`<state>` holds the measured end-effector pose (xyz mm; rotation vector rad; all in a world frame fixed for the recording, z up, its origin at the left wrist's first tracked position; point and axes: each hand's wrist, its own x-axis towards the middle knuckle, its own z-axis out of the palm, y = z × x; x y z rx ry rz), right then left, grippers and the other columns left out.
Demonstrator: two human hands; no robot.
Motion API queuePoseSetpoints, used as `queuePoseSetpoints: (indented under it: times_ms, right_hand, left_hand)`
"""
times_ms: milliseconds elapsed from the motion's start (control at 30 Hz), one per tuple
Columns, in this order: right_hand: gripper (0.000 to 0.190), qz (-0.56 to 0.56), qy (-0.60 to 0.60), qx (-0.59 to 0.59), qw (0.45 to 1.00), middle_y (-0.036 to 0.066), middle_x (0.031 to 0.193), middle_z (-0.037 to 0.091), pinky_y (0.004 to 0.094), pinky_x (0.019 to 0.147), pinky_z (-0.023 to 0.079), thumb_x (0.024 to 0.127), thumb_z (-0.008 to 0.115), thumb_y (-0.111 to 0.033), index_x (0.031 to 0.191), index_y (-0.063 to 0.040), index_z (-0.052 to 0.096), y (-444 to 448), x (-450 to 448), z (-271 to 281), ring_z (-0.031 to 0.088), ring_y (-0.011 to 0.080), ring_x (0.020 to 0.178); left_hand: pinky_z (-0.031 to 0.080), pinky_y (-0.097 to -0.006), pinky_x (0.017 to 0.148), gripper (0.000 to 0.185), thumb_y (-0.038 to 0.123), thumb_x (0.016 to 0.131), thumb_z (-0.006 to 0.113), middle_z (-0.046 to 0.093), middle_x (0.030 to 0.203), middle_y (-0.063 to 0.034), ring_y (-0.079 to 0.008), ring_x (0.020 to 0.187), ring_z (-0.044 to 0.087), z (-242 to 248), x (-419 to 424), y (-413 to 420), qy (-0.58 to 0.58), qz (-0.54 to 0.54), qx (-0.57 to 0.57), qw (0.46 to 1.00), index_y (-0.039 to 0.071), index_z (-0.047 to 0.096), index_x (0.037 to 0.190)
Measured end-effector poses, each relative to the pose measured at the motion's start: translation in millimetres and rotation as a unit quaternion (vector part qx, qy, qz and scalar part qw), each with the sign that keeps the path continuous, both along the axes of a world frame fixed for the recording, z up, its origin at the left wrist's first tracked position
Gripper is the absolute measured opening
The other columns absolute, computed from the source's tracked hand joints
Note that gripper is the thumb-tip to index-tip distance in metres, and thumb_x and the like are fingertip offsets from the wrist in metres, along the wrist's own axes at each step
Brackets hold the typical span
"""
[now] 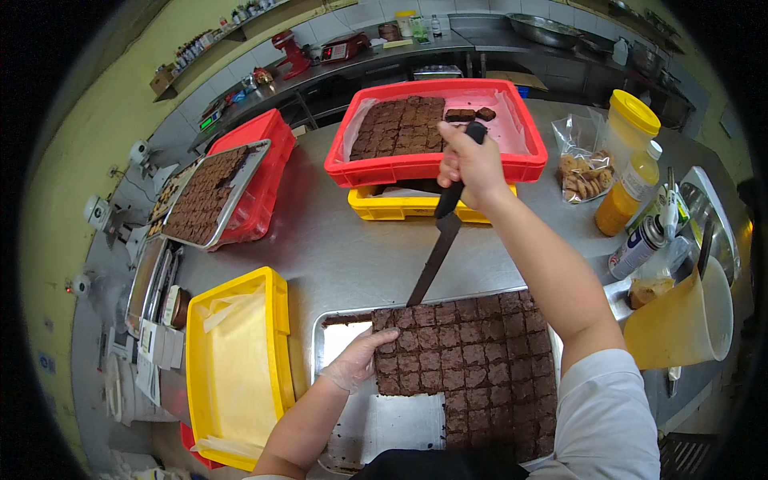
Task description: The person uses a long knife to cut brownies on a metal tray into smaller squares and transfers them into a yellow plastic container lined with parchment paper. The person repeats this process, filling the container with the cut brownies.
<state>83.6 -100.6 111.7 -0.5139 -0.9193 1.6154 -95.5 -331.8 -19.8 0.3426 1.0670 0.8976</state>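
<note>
A slab of brownies [474,354] scored into squares lies on a metal baking tray [396,420] before me, with bare metal showing at its left and lower left. My left hand [357,360], in a clear plastic glove, rests against the slab's left edge, thumb on top. My right hand [474,165] is closed around the black handle of a long knife [437,258]. The blade points down, its tip at the slab's upper left edge. Beyond, a red plastic crate [360,174] lined with paper holds more cut brownies [402,126].
A yellow paper-lined crate [237,360] stands at the left. Behind it, another brownie tray [207,198] leans on red crates [273,174]. Under the far red crate sits a yellow crate [396,210]. Bagged cookies [585,174], a bottle [624,192], a spray can [639,246] and a plastic jug [678,324] stand right.
</note>
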Motion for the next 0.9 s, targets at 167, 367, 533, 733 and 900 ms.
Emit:
queuePoseSetpoints:
  times_ms: [167,367,533,733,900]
  right_hand:
    - [0.030,-0.017,-0.063,0.038,0.997,0.000,0.049,0.040,0.0300,0.036,0.037,0.084,0.067,-0.021,0.069,-0.011,0.043,8.1,11.2,18.3,0.038,0.0111,0.037]
    - [0.030,-0.031,-0.053,0.022,0.998,0.000,0.050,0.038,0.0288,0.037,0.037,0.084,0.066,-0.022,0.069,-0.011,0.043,4.0,46.5,15.9,0.039,0.0109,0.037]
    - [0.026,-0.160,-0.002,0.010,0.987,0.001,0.052,0.044,0.0275,0.038,0.036,0.084,0.065,-0.027,0.071,-0.007,0.053,-21.1,90.3,46.2,0.041,0.0117,0.039]
    - [0.027,-0.252,0.109,0.124,0.954,0.001,0.058,0.043,0.0318,0.053,0.042,0.092,0.055,-0.028,0.074,-0.009,0.049,-125.1,130.8,49.0,0.046,0.0134,0.053]
    - [0.032,-0.283,0.090,0.321,0.899,0.002,0.056,0.039,0.0310,0.052,0.040,0.098,0.044,-0.031,0.075,-0.010,0.038,-223.8,90.1,4.1,0.040,0.0134,0.048]
  left_hand:
    - [0.046,-0.0376,0.097,0.041,0.014,0.086,0.060,0.059,0.117,-0.0102,-0.0216,0.108,0.057,-6.2,-4.4,0.6,0.002,0.000,0.009,1.000,0.003,0.049,0.123]
    - [0.044,-0.0362,0.096,0.044,0.015,0.087,0.060,0.057,0.120,-0.0102,-0.0210,0.109,0.056,0.1,4.5,-6.4,0.037,0.008,0.051,0.998,0.003,0.045,0.127]
    - [0.044,-0.0359,0.096,0.044,0.013,0.087,0.060,0.056,0.121,-0.0088,-0.0202,0.109,0.055,8.1,18.4,-19.5,0.113,0.039,0.117,0.986,0.002,0.045,0.126]
    - [0.047,-0.0419,0.095,0.039,0.024,0.092,0.054,0.057,0.120,-0.0122,-0.0261,0.109,0.057,2.4,8.3,-20.0,-0.018,0.042,-0.014,0.999,0.004,0.048,0.125]
    - [0.046,-0.0429,0.094,0.038,0.026,0.092,0.052,0.058,0.119,-0.0122,-0.0268,0.108,0.057,-3.8,6.4,-19.5,-0.029,0.031,-0.005,0.999,0.003,0.050,0.122]
